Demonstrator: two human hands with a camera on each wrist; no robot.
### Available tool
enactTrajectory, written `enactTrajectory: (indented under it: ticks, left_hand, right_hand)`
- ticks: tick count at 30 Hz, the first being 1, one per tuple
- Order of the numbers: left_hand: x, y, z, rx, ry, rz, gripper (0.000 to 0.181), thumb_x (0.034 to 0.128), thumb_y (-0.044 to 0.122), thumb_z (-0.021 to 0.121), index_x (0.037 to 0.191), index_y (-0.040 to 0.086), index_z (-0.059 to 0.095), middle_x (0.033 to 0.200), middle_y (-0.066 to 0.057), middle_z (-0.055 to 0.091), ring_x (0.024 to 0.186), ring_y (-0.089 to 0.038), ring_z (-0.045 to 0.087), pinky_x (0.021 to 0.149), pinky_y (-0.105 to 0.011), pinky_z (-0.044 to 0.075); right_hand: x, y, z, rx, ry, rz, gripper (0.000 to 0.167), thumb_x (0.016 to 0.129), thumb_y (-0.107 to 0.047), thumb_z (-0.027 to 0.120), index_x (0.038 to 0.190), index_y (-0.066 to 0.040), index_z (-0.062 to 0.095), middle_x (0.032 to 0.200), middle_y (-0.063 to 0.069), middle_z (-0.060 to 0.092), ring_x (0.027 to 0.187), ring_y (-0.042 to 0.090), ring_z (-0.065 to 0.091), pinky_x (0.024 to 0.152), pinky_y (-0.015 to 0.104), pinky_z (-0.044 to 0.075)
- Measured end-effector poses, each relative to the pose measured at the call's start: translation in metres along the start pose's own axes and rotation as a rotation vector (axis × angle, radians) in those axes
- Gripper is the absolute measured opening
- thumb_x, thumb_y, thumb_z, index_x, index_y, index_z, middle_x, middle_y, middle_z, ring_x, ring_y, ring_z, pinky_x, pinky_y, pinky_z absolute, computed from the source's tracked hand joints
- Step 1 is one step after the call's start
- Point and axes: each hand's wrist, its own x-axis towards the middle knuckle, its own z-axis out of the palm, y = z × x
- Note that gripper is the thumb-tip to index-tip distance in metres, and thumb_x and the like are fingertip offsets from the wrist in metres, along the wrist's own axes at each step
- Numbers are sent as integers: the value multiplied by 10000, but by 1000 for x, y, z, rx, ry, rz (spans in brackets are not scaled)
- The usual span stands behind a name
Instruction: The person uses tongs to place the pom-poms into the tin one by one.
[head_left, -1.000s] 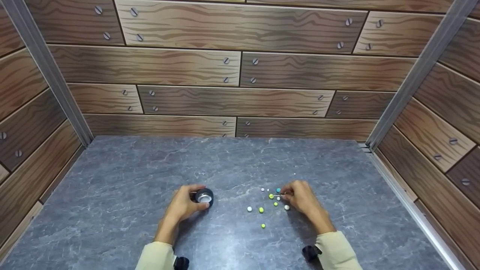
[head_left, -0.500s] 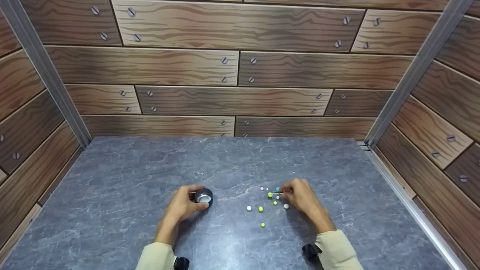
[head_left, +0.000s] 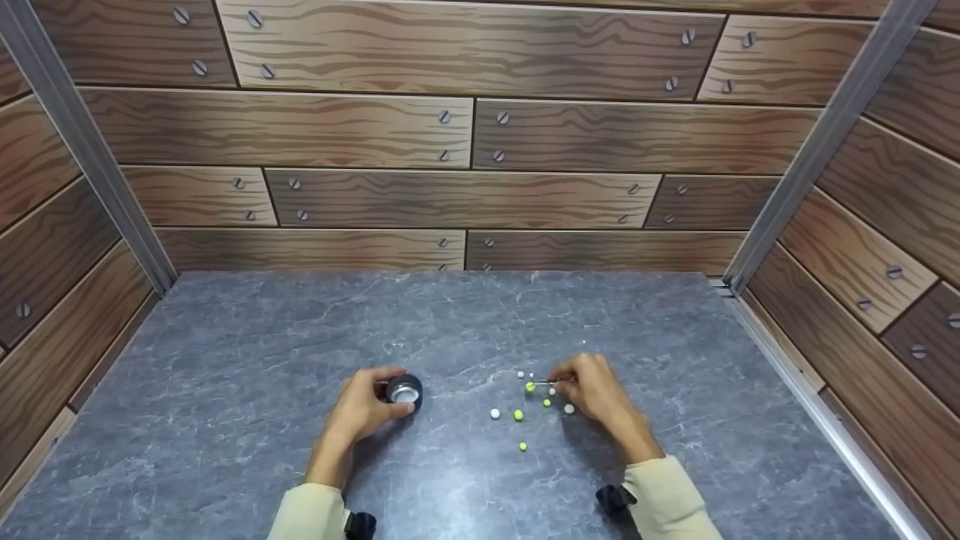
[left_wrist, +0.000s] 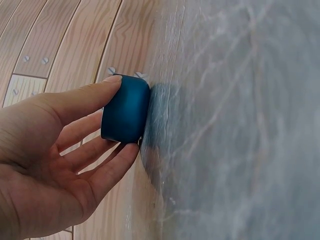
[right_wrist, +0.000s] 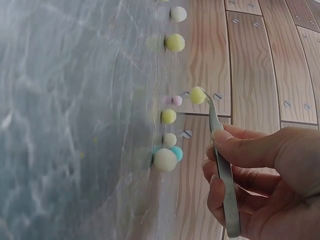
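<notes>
Right hand (head_left: 596,390): pinches steel tweezers (right_wrist: 227,185) between thumb and fingers; bent tips pressed together on one yellow-green ball (right_wrist: 197,95), lifted just clear of the tabletop.

Left hand (head_left: 356,411): grips a round blue container (left_wrist: 126,110), thumb on the near side, fingers on the far side. Container upright at centre-left of the table, mouth up, silvery interior.

Loose balls, on the table left of and beside the right hand: three yellow-green balls (head_left: 518,415), the nearest set apart from the rest; white balls (head_left: 495,413) of differing sizes; one small pink ball (right_wrist: 177,100); one turquoise ball (right_wrist: 176,153), partly behind a white one.

Sleeves (head_left: 667,495): cream, each with a black wrist device (head_left: 616,498).

Tabletop (head_left: 300,322): grey, marble-veined. Walls (head_left: 375,135): wood-plank pattern, at far, left and right; metal posts (head_left: 806,142) at the far corners.
</notes>
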Motion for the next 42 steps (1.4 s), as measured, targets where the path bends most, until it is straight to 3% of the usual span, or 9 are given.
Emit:
enactTrajectory:
  ticks: [15, 24, 42]
  left_hand:
    - [0, -1, 1, 4, 4, 12, 534, 769, 32, 885, 1275, 20, 713, 1160, -206, 760, 1072, -332, 737, 970, -496, 557]
    - [0, -2, 4, 13, 2, -2, 539, 764, 51, 895, 1274, 41, 719, 1155, -187, 767, 1082, -308, 735, 985, -499, 545]
    - [0, -2, -1, -11, 15, 44, 546, 738, 26, 898, 1251, -12, 714, 1119, -220, 767, 1032, -334, 750, 952, -499, 564]
  right_hand:
    - [8, -18, 17, 29, -5, -66, 129, 795, 60, 781, 861, -41, 829, 766, 102, 776, 628, 63, 568, 563, 220, 467]
    - [13, -34, 30, 46, -16, -126, 163, 791, 91, 752, 865, -35, 823, 831, 117, 787, 726, 195, 703, 639, 283, 553]
    - [32, -69, 56, 14, -9, -229, 117, 813, 44, 782, 871, -47, 827, 825, 99, 770, 733, 226, 704, 657, 305, 563]
